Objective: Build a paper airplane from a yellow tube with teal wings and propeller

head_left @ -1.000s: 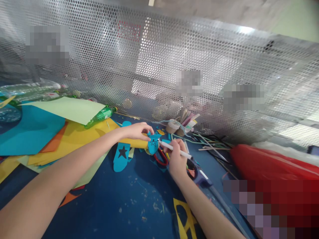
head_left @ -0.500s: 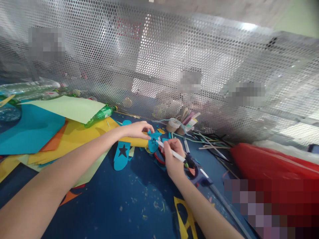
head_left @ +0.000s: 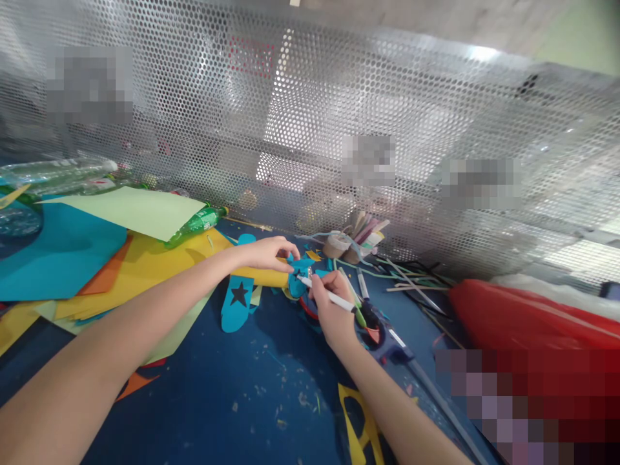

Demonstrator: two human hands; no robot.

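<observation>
A yellow paper tube (head_left: 270,277) lies across blue paper wings, like a model plane. Its near wing (head_left: 234,315) carries a filled black star. My left hand (head_left: 271,252) rests over the tube, with thumb and fingers closed on the small blue paper piece (head_left: 294,286) at its right end. Between the fingers of my right hand (head_left: 332,310) is a white marker pen (head_left: 341,302). The marker's tip touches or nearly touches a black star on the small blue piece, which the marker partly covers. Just behind the marker sit red-handled scissors (head_left: 309,309), mostly hidden.
Coloured paper sheets (head_left: 145,258) and a green bottle (head_left: 198,221) lie at left. Right of my hands are a dark glue gun (head_left: 392,342), another marker (head_left: 362,283) and small cups (head_left: 336,244). A perforated metal screen (head_left: 300,116) stands behind; a red bag (head_left: 523,316) lies right.
My right hand and the marker have shifted slightly left, with the marker's tip now further over the star on the small blue piece. My left hand stays in place.
</observation>
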